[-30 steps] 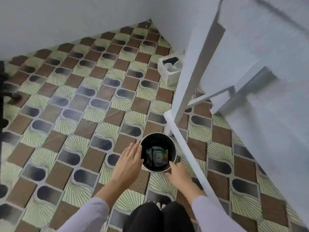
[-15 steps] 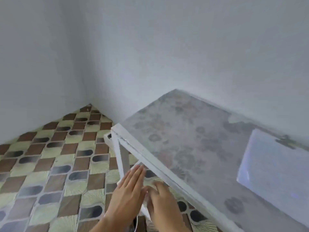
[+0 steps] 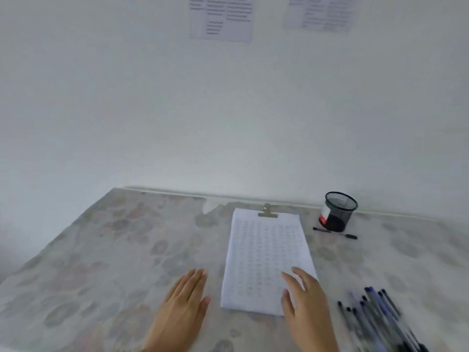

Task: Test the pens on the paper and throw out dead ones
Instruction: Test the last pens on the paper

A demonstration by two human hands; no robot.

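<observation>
Both hands are empty, fingers spread: the left hand (image 3: 186,301) lies flat on the table (image 3: 101,250), the right hand (image 3: 308,303) hovers over the paper (image 3: 266,252). The pens (image 3: 378,316) lie heaped just right of the right fingers (blurred). Judging by that loose heap, a hasty reach could roll pens off the table edge.
</observation>
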